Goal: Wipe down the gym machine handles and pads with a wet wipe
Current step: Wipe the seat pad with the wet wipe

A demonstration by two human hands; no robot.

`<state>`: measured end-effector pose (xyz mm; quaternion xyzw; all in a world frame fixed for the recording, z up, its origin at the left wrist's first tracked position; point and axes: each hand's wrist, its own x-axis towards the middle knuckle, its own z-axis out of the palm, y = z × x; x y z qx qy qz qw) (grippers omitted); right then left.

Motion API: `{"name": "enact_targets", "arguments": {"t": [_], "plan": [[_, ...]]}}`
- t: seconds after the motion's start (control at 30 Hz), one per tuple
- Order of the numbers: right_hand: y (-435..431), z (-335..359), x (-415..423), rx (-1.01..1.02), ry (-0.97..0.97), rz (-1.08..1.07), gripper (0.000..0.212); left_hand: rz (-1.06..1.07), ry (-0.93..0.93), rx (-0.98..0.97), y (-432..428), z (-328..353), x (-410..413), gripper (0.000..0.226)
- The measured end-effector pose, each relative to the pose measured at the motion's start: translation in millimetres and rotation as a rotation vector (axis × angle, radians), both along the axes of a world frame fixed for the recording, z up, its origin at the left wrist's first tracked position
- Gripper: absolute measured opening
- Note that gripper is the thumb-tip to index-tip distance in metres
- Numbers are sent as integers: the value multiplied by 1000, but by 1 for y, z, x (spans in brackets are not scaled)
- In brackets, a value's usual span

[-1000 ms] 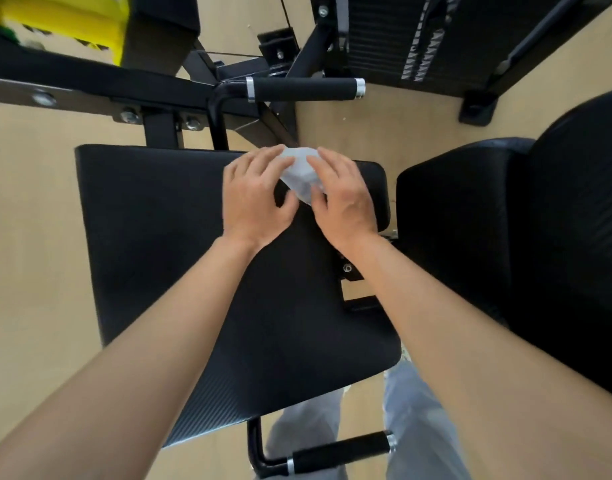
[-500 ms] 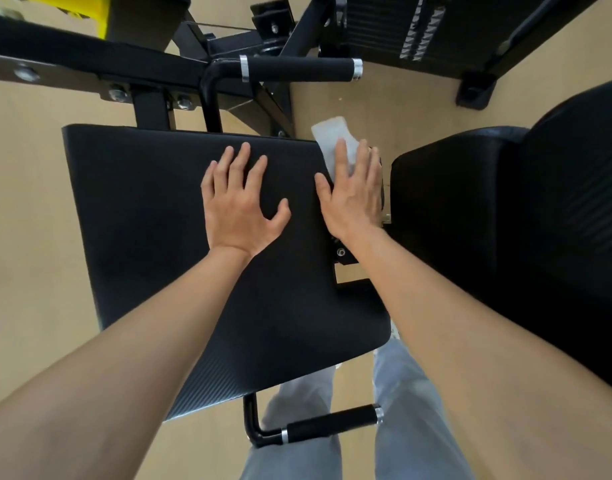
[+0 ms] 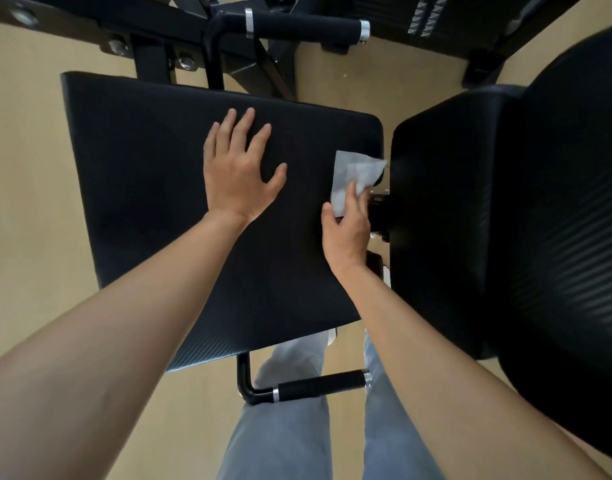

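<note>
A large flat black pad (image 3: 152,174) fills the middle of the head view. My left hand (image 3: 237,171) lies flat on it with the fingers spread. A white wet wipe (image 3: 353,171) lies at the pad's right edge, and my right hand (image 3: 347,226) presses it down there, fingers over the wipe's lower part. A black foam handle (image 3: 304,27) with silver end rings runs across the top, above the pad. A second black handle (image 3: 320,384) sticks out below the pad's near edge.
A rounded black seat pad (image 3: 446,209) and a ribbed back pad (image 3: 567,237) stand close on the right. Black steel frame bars (image 3: 89,15) with bolts cross the top. My legs in grey trousers (image 3: 287,431) show below, on a tan floor (image 3: 27,188).
Both hands held the wipe together at the pad's far edge; then the left hand let go and flattened on the pad. The right hand has slid the wipe toward me along the right edge.
</note>
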<state>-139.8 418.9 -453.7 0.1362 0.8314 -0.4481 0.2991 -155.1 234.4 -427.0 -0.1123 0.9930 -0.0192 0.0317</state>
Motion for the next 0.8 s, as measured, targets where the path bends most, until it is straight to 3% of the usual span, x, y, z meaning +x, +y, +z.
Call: {"name": "enact_targets", "arguments": {"t": [0.17,0.27,0.43,0.7,0.8], "plan": [[-4,3,19,-102,31,92,42,63,25,42,26,14,47,47],[7,4,24,-31,46,223,52,135,7,46,53,19,97,47],[39,-2,44,135,144,516,46,91,-167,16,82,20,163,67],[76,-1,84,363,403,799,55,70,-213,12,80,11,172,73],[85,4,96,476,383,845,62,76,-203,25,81,8,175,72]]}}
